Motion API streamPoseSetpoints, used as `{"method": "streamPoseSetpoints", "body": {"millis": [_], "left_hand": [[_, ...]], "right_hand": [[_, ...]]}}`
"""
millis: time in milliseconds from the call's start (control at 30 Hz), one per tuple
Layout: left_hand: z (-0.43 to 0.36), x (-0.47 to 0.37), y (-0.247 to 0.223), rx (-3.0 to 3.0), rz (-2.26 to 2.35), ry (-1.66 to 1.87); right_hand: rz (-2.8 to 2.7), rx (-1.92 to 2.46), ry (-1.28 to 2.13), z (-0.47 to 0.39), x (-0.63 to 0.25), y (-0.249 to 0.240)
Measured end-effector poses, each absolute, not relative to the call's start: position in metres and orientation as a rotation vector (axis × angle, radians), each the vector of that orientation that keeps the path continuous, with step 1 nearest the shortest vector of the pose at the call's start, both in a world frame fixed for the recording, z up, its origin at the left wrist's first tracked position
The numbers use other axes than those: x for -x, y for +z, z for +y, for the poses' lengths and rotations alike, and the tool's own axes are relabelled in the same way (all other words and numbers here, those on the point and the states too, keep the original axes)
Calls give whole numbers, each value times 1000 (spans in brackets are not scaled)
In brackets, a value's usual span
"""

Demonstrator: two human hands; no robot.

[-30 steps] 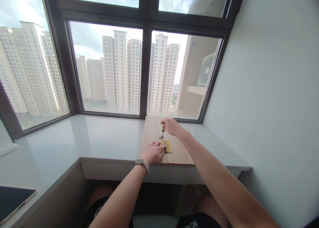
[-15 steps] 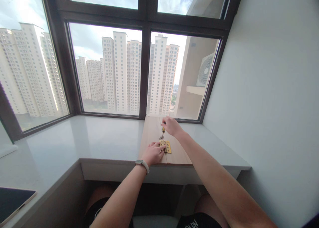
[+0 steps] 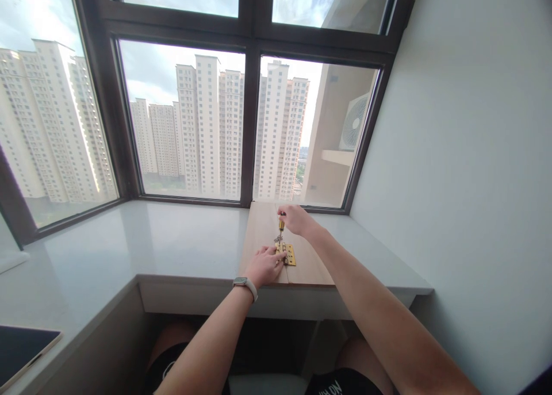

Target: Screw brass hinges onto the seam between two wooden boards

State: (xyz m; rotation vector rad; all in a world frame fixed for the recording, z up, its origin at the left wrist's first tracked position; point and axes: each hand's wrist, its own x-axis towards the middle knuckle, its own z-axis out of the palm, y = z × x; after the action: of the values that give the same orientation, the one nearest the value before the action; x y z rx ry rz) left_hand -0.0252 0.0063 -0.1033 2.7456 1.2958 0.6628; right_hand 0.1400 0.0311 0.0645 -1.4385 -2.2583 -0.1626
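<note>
A gold-coloured hinge (image 3: 291, 255) lies across the seam of two pale wooden boards (image 3: 261, 228). My left hand (image 3: 266, 265) rests flat on its left leaf, fingers stretched out and partly covering it. Above the hinge, my right hand (image 3: 294, 219) is closed round the top of a screwdriver (image 3: 282, 225) with a yellow handle. The screwdriver stands nearly upright, its tip down at the far left part of the hinge. Just behind the hinge sits a small cluster of screws (image 3: 278, 239), too small to count. Whether a screw is under the tip cannot be made out.
The boards lie on a white window sill (image 3: 190, 240) whose front edge runs just before me. Dark window frames (image 3: 252, 125) rise behind, and a white wall (image 3: 452, 153) stands at the right. A dark flat device (image 3: 26, 352) lies at the lower left.
My right hand has shifted very slightly, and more of the screwdriver's yellow handle shows below it. My left hand stays on the hinge.
</note>
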Motion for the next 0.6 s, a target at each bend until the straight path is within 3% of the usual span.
{"method": "streamPoseSetpoints", "body": {"millis": [600], "left_hand": [[-3,23,-100,-2788,1301,726]], "right_hand": [[-2249,1435,-209,34,-146,61]]}}
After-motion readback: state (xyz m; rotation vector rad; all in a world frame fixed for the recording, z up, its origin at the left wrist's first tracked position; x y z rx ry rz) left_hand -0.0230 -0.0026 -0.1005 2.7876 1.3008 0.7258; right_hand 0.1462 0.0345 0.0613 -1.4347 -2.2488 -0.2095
